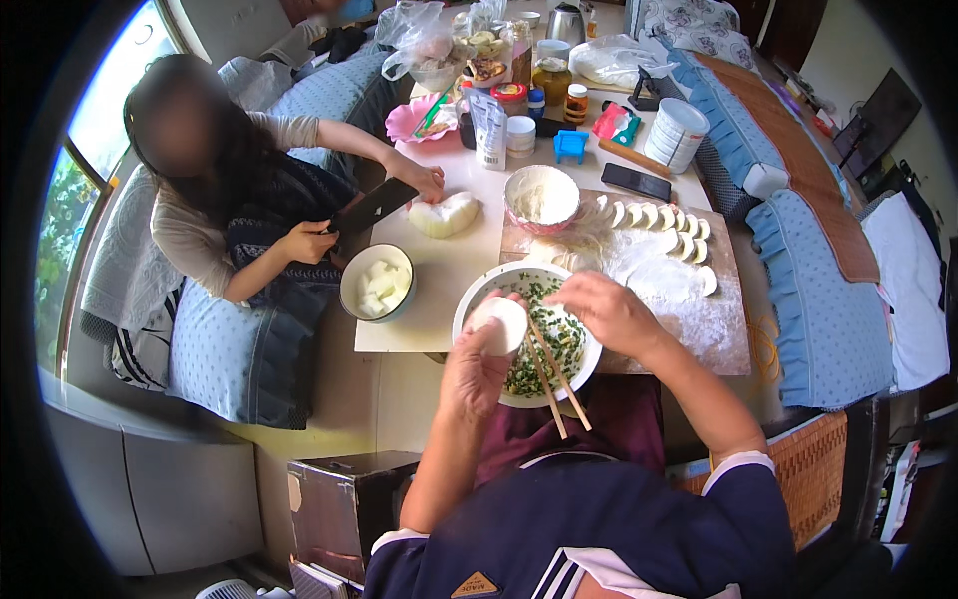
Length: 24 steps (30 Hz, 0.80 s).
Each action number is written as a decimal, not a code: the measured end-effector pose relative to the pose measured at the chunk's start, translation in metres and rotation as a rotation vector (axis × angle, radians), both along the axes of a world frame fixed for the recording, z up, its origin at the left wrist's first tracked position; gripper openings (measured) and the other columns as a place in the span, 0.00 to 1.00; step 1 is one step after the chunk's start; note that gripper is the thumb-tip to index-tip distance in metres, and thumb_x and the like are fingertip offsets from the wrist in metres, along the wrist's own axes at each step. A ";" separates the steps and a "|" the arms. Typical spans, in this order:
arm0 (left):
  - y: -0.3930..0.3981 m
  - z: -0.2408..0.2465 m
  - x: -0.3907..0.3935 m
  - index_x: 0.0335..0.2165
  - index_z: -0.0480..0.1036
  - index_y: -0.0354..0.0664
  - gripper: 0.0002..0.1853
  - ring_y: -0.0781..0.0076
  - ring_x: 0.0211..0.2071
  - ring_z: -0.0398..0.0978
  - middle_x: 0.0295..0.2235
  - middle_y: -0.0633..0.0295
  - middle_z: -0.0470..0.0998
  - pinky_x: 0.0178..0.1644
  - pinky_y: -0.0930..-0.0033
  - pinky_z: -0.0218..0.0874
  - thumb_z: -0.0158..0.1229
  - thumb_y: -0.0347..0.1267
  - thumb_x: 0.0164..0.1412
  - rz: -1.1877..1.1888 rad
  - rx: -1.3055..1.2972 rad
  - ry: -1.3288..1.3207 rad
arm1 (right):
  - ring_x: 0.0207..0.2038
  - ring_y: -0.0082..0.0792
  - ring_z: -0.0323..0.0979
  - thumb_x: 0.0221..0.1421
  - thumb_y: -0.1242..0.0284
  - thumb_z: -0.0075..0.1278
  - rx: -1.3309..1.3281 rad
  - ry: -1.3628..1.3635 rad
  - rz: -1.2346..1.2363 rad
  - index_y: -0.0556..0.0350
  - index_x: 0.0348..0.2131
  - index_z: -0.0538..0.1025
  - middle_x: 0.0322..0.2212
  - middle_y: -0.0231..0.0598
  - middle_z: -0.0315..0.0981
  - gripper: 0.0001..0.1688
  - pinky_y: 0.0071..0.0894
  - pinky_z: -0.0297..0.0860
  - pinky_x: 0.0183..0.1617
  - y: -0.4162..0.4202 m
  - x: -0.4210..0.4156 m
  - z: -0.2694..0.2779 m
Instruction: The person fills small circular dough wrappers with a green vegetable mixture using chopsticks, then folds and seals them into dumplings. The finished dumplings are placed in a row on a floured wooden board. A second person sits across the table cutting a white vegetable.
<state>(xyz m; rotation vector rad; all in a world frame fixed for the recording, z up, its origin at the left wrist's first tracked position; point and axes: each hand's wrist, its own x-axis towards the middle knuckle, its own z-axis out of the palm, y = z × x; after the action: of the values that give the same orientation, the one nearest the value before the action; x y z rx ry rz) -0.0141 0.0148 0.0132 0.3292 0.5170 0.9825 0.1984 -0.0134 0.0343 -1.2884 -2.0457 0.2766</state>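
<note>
My left hand (479,367) holds a round dough wrapper (500,326) over the left side of a white bowl (465,292). Chopped green filling (557,341) lies inside that bowl, where a pair of wooden chopsticks (557,374) leans with the ends over the near rim. Above the bowl's right side is my right hand (599,307), fingers bent and blurred; whether they pinch anything cannot be told. Folded dumplings (666,219) stand in rows on a floured wooden board (703,341) to the right. A patterned bowl of flour (541,196) sits at the board's far left corner.
At the left, another person holds a dark cleaver (374,207) beside a pale cut melon or gourd (445,215). A bowl of white chunks (380,283) is near them. Farther back are a phone (636,182), a rolling pin (634,158), a blue stand (570,146), jars and a kettle (566,26).
</note>
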 end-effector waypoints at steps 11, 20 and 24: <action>-0.021 0.012 -0.047 0.55 0.55 0.32 0.25 0.58 0.53 0.67 0.53 0.46 0.65 0.57 0.62 0.61 0.48 0.26 0.60 0.179 0.005 0.086 | 0.36 0.38 0.67 0.46 0.79 0.48 -0.182 -0.163 0.454 0.56 0.25 0.73 0.28 0.38 0.62 0.03 0.34 0.67 0.37 -0.002 -0.028 -0.025; -0.029 -0.014 -0.068 0.54 0.59 0.37 0.20 0.62 0.52 0.68 0.51 0.52 0.68 0.55 0.63 0.62 0.43 0.32 0.65 0.329 -0.068 0.141 | 0.26 0.23 0.69 0.60 0.64 0.45 -0.301 0.536 -0.035 0.59 0.29 0.74 0.27 0.35 0.68 0.16 0.21 0.68 0.26 -0.007 -0.013 -0.009; -0.029 -0.022 -0.067 0.54 0.59 0.37 0.20 0.62 0.52 0.67 0.51 0.52 0.68 0.56 0.63 0.62 0.42 0.32 0.65 0.371 -0.107 0.096 | 0.24 0.20 0.70 0.63 0.64 0.41 -0.472 0.893 -0.015 0.64 0.33 0.74 0.25 0.36 0.71 0.19 0.16 0.68 0.23 -0.015 -0.039 -0.001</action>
<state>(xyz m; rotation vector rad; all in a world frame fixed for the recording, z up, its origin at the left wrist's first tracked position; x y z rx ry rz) -0.0816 -0.0140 -0.0084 0.1868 0.7326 1.2962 0.1597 -0.0284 0.0328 -1.1296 -1.2281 1.1503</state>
